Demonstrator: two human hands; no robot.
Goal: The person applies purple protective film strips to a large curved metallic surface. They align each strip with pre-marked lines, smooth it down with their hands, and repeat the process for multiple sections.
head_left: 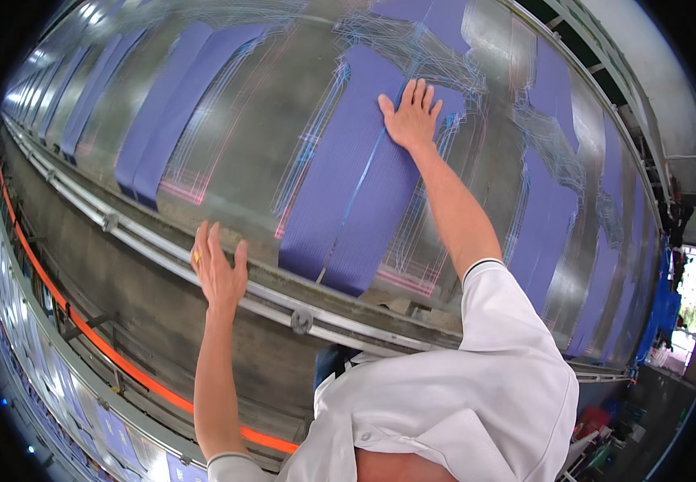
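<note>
A purple ribbed fabric panel [324, 201] lies on a long grey table [239, 217], its near end hanging slightly over the table's edge. A blue line runs lengthwise down its middle. My right hand [414, 119] rests on the far part of this panel, palm down with fingers spread, holding nothing. Off to the left, my left hand [221, 269] hovers by the metal rails [151, 243] along the table's near side, its fingers apart and nothing in it. Another purple panel [179, 96] lies to the left, creased along its length.
More purple panels [542, 225] lie in a row along the table. Blue, white and red lines [183, 191] crisscross the surface around them. Behind the rails, an orange rail [111, 349] borders a second table [95, 402] at lower left. A bright doorway [693, 289] stands far right.
</note>
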